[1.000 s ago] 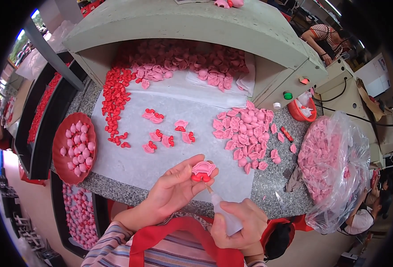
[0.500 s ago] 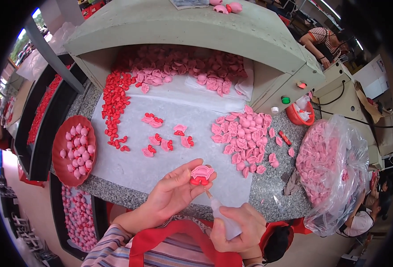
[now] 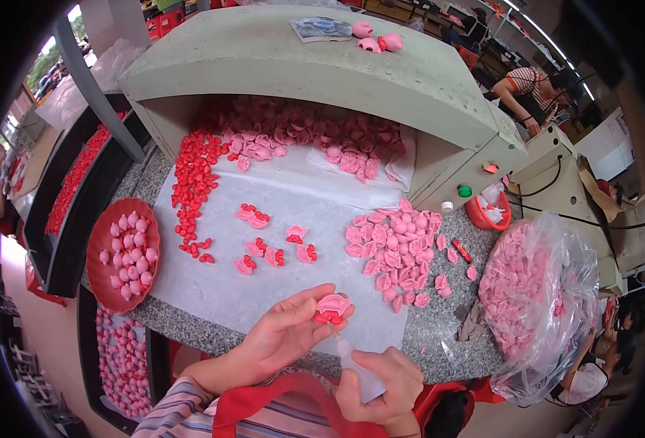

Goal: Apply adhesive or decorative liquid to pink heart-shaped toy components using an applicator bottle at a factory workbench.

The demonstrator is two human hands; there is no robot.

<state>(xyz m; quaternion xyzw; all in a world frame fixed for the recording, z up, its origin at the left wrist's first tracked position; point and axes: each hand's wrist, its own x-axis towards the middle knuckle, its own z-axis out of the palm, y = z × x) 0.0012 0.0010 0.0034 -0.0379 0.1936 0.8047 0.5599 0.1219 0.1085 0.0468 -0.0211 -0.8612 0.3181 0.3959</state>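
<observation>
My left hand (image 3: 286, 332) pinches a small pink piece with a red part on it (image 3: 331, 306) above the table's front edge. My right hand (image 3: 381, 383) grips a small clear squeeze bottle (image 3: 353, 361) just below it, nozzle pointing up at the piece. Several joined pink-and-red pieces (image 3: 271, 237) lie on the white sheet (image 3: 220, 281) ahead of my hands. A heap of loose pink pieces (image 3: 392, 248) lies to the right of them, and a strip of small red parts (image 3: 195, 182) runs along the left.
A red tray (image 3: 97, 266) of pink rounded parts sits at the left edge of the granite table (image 3: 439, 332). A clear bag (image 3: 542, 292) full of pink pieces stands at the right. A green hood (image 3: 300, 66) covers the back. Another person (image 3: 531, 87) works at the far right.
My left hand has tilted the pink piece slightly, with the bottle nozzle staying close beneath it. The camera view has shifted a little; nothing else on the table moved.
</observation>
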